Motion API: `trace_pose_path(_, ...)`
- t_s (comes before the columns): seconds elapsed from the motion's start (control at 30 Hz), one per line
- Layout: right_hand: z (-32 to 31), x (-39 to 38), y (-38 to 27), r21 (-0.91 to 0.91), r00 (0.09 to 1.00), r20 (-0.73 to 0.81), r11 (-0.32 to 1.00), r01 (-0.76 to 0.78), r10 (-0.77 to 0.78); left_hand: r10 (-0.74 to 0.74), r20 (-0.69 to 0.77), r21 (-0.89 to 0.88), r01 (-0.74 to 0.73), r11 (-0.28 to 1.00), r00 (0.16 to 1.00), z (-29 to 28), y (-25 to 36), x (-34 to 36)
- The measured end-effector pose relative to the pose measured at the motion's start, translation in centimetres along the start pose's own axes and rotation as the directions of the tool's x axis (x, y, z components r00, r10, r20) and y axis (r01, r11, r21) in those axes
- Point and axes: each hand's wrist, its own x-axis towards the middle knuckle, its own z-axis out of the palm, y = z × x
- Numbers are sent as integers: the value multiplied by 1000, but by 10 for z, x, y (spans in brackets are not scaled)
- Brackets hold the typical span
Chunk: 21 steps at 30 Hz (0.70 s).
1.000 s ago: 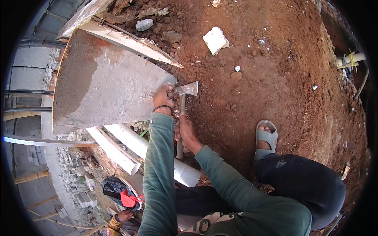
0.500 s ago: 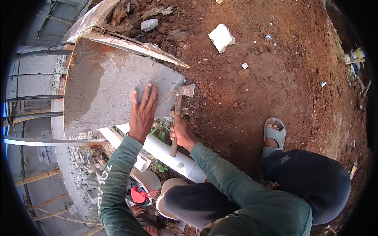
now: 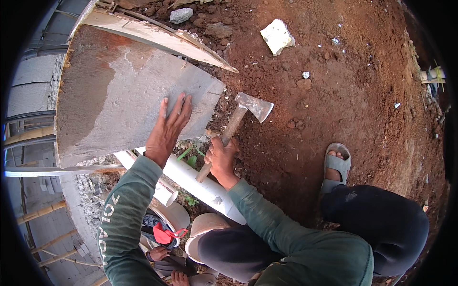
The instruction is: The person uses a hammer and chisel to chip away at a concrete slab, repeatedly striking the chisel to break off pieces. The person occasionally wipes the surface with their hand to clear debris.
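Observation:
A broad grey board (image 3: 126, 107), stained brown at its left end, lies at the upper left with its right end over the soil. My left hand (image 3: 167, 128) rests flat on it near that end, fingers spread. My right hand (image 3: 222, 159) is wrapped round the wooden handle of a hatchet (image 3: 234, 121). The hatchet's rusty head is just right of the board's end, apart from it, with the blade facing right.
A splintered plank (image 3: 157, 35) runs along the board's far edge. White pipes (image 3: 191, 178) lie below my hands. Another person's hand (image 3: 158, 253) and a bucket (image 3: 174, 217) show lower left. A pale stone (image 3: 277, 37) sits on red soil (image 3: 296, 128).
The hatchet has swung away from the board's end, to the right, and its head has turned. My left hand stays on the board, which appears slightly shifted left in view.

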Motion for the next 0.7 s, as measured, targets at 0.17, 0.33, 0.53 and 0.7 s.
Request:
trace_pose_path(0.17,15,2,-5,11,995,0,995,95,-95,-149,295,583,-54,810,944,-24,7,-1)
trace_pose_path(0.33,16,0,-12,-11,990,-20,990,139,-139,-105,287,571,-82,817,952,-36,2,2)
trace_pose_path(0.53,20,8,3,-77,995,87,996,49,-42,-110,373,192,40,981,921,-12,7,8)
trace_pose_path(0.7,15,10,9,24,958,-21,958,287,-287,-125,328,469,-46,882,936,-22,5,3)
